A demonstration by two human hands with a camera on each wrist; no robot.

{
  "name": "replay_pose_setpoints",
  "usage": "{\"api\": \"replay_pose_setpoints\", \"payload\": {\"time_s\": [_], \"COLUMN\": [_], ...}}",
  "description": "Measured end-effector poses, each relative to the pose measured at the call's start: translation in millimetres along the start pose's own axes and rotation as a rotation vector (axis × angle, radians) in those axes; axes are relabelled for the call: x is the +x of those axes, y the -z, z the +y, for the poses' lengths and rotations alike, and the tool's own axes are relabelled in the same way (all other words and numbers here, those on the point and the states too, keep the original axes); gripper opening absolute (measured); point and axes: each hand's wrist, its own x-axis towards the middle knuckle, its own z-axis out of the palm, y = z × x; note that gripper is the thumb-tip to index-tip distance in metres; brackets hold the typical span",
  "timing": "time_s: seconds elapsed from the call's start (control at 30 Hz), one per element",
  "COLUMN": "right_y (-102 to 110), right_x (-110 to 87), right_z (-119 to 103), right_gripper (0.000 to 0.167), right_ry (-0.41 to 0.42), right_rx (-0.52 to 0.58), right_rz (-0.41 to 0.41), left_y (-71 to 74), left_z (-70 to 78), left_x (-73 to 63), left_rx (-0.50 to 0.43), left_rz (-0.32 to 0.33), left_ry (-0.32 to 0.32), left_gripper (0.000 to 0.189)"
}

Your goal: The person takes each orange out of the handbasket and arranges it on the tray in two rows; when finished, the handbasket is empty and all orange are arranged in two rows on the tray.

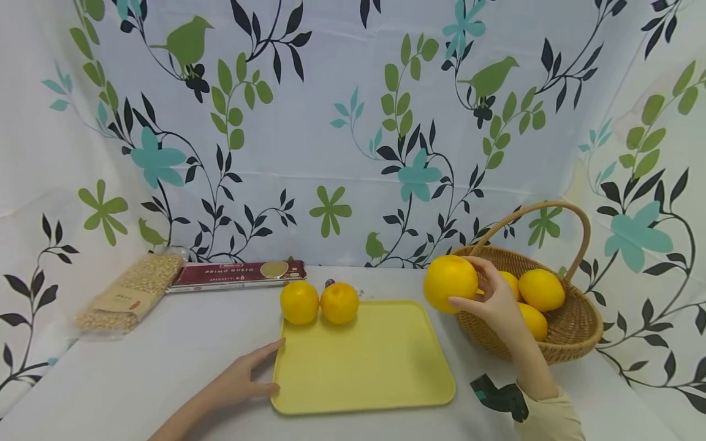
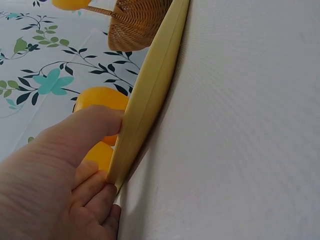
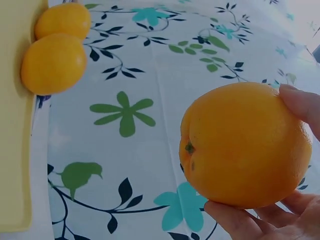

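Note:
My right hand (image 1: 499,300) holds an orange (image 1: 451,283) between thumb and fingers, raised beside the left rim of the wicker basket (image 1: 584,327). The right wrist view shows this orange (image 3: 245,145) close up, its small green stem end facing left. Two more oranges, one (image 1: 299,302) left of the other (image 1: 339,303), sit side by side in the far left corner of the yellow tray (image 1: 364,361). At the tray's left edge my left hand (image 1: 237,380) is spread, thumb and fingertips touching the rim; the left wrist view has the hand (image 2: 60,165) against the tray's side (image 2: 150,95).
Several oranges (image 1: 542,290) lie in the basket, whose tall handle (image 1: 551,205) arches over it. Behind the tray to the left are a red spaghetti pack (image 1: 237,275) and a clear bag of pale grains (image 1: 132,291). A leaf-patterned cloth (image 1: 331,147) hangs behind the white table (image 1: 165,355).

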Motion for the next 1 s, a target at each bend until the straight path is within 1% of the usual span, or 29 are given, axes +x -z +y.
{"api": "replay_pose_setpoints", "payload": {"time_s": [0.17,0.23,0.33,0.4,0.5,0.6,0.67,0.83,0.93,1.0], "right_y": [-16,-27,-37,-45,-53,-57,-59,-64,-68,-70], "right_x": [11.5,14.3,22.4,27.4,33.9,37.0,38.9,44.4,44.1,42.5], "right_z": [10,-3,-6,-10,-9,-3,2,17,26,33], "right_gripper": [0.064,0.065,0.064,0.065,0.066,0.067,0.069,0.071,0.072,0.073], "right_ry": [0.035,-0.007,-0.051,-0.098,-0.162,-0.217,-0.236,-0.228,-0.246,-0.257], "right_rx": [0.034,-0.01,0.014,0.016,0.022,0.014,0.004,0.022,0.04,0.013], "right_rz": [0.004,0.011,0.008,-0.002,-0.004,0.011,0.02,0.016,-0.001,-0.021], "left_y": [-1.7,-1.9,-1.9,-1.9,-1.9,-2.5,-2.6,-1.3,-1.3,-1.9], "left_z": [-2.3,-2.9,-3.0,-3.1,-3.5,-3.9,-4.3,-3.5,-2.9,-2.9], "left_x": [0.3,0.8,1.0,0.6,0.0,1.5,2.6,3.1,2.4,2.5], "left_rx": [-0.022,-0.025,-0.021,-0.014,-0.012,-0.01,-0.008,-0.009,-0.003,-0.004], "left_rz": [-0.005,-0.006,-0.005,-0.001,0.005,0.002,0.003,0.012,0.01,0.007], "left_ry": [0.043,0.041,0.035,0.023,0.014,0.013,0.014,0.024,0.035,0.044], "left_gripper": [0.081,0.081,0.081,0.081,0.081,0.081,0.081,0.081,0.081,0.082]}}
